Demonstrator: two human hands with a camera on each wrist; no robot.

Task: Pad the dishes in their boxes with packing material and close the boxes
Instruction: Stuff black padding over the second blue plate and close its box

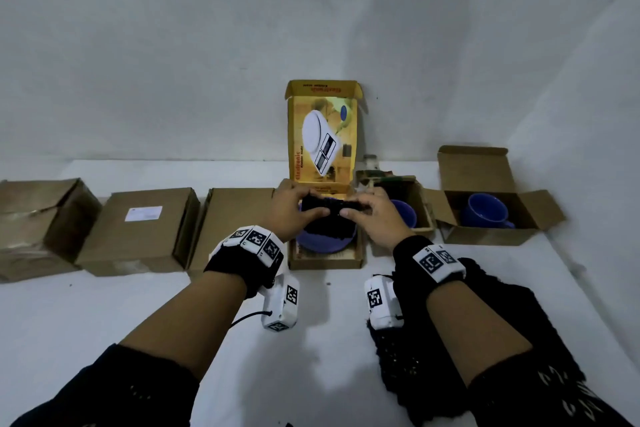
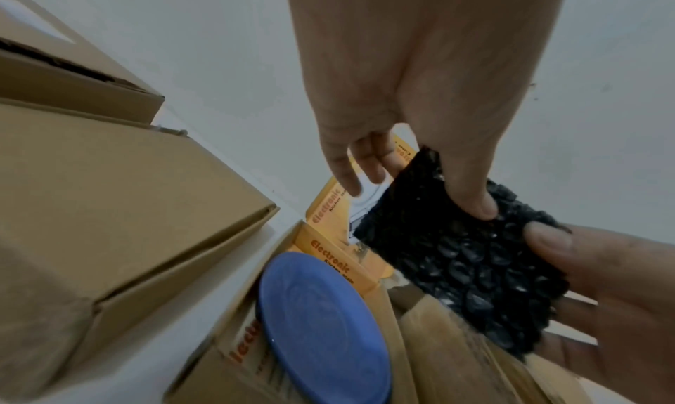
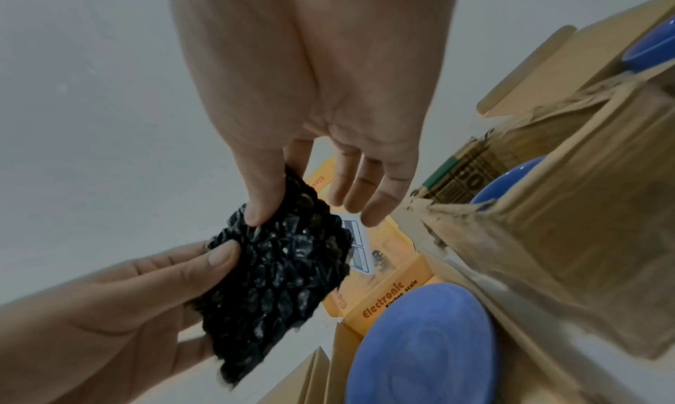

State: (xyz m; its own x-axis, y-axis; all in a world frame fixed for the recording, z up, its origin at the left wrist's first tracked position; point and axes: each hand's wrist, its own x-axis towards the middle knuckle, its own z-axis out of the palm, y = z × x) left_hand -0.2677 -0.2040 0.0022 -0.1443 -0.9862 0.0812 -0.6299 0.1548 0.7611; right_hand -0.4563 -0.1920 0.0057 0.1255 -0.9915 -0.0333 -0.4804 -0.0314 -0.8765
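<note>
A black piece of bubble wrap (image 1: 329,218) (image 2: 464,254) (image 3: 281,269) hangs over the open yellow kitchen-scale box (image 1: 323,258). A blue plate (image 1: 322,243) (image 2: 321,326) (image 3: 420,344) lies in that box, partly hidden by the wrap. My left hand (image 1: 294,210) (image 2: 431,165) pinches the wrap's left top edge between thumb and fingers. My right hand (image 1: 374,217) (image 3: 292,179) pinches its right top edge the same way. The box lid (image 1: 322,135) stands upright against the wall.
Three shut brown boxes (image 1: 138,229) line the left side. To the right, two open brown boxes each hold a blue cup (image 1: 403,213) (image 1: 488,211). More black bubble wrap (image 1: 485,322) lies on the white table (image 1: 104,315) under my right forearm.
</note>
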